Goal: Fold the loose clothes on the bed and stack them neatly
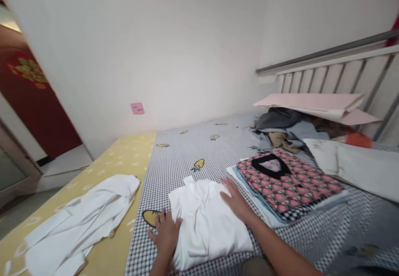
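Note:
A white shirt, folded into a rough rectangle with creases down its front, lies on the checked bed sheet. My left hand rests at its left edge, fingers spread and partly on the sheet. On the opposite side, my right hand lies with outstretched fingers along the shirt's upper right edge. Neither hand grips anything. Just right of the shirt is a stack of folded clothes, topped by a pink flowered garment with a black neckline.
A crumpled white garment lies on the yellow sheet at left. Piled dark and grey clothes sit at the back right under a pink sheet of card. Beyond are a white slatted headboard and a wall.

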`<state>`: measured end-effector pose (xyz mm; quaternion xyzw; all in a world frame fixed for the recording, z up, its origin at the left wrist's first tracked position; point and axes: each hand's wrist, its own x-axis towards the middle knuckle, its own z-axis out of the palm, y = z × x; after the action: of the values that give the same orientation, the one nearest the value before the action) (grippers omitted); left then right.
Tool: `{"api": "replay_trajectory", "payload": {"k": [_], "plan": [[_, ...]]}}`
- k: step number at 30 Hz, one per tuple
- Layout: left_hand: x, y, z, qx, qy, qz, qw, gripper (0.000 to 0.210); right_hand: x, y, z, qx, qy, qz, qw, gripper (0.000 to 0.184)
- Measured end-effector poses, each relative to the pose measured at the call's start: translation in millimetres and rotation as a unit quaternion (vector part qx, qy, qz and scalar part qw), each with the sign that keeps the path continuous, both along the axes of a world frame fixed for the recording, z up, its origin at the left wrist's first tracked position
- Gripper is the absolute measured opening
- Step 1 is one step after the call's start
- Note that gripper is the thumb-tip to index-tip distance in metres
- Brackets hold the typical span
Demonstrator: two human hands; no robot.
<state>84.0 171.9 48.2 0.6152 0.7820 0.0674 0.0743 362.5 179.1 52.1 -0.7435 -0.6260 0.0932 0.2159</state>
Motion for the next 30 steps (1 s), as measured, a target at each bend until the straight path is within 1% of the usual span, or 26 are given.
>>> {"api": "replay_trajectory", "payload": {"k": [2,4,7,10,12,14,17,20,22,24,26,28,30], "plan": [[-1,0,-1.2,0.006,0.003,-0.001,1.000,0.046,12,-14,2.1,-0.001,-0.002,-0.046,0.999,0.058],[0,-1,-1.4,0.008,-0.001,0.005,1.000,0.045,16,-32,-0.1,-0.015,-0.010,-0.083,0.996,0.055],[1,-1,0.8,0.012,-0.023,0.010,1.000,0.043,6,-52,-4.7,-0.027,-0.037,-0.128,0.991,0.049],[5,-1,4.5,0.040,-0.058,0.003,0.997,0.035,-9,-51,-4.5,-0.027,-0.037,-0.143,0.989,0.043],[10,-2,6.1,0.063,-0.074,-0.007,0.995,0.031,-18,-43,-2.6,-0.028,-0.014,-0.133,0.991,0.038],[14,-3,6.3,0.085,-0.087,-0.023,0.992,0.034,-24,-35,-1.3,-0.024,0.016,-0.110,0.994,0.032],[18,-4,4.9,0.120,-0.128,-0.045,0.983,0.033,-28,-25,-2.1,-0.013,0.087,-0.062,0.994,0.031],[16,-2,5.2,0.140,-0.189,-0.064,0.970,0.028,-31,-19,-2.2,0.006,0.179,-0.027,0.984,0.031],[12,-1,9.2,0.147,-0.225,-0.077,0.960,0.029,-33,-18,2.8,0.030,0.228,-0.014,0.973,0.027],[10,1,18.0,0.164,-0.261,-0.089,0.947,0.029,-32,-18,14.3,0.059,0.261,-0.005,0.964,0.025],[14,5,33.6,0.196,-0.311,-0.100,0.925,0.027,-25,-17,32.9,0.092,0.278,0.001,0.956,0.023],[28,7,57.7,0.219,-0.342,-0.113,0.907,0.024,-9,-16,57.7,0.128,0.278,0.006,0.952,0.020],[53,5,89.8,0.235,-0.344,-0.123,0.901,0.022,17,-16,86.7,0.164,0.266,0.007,0.950,0.016]]}}
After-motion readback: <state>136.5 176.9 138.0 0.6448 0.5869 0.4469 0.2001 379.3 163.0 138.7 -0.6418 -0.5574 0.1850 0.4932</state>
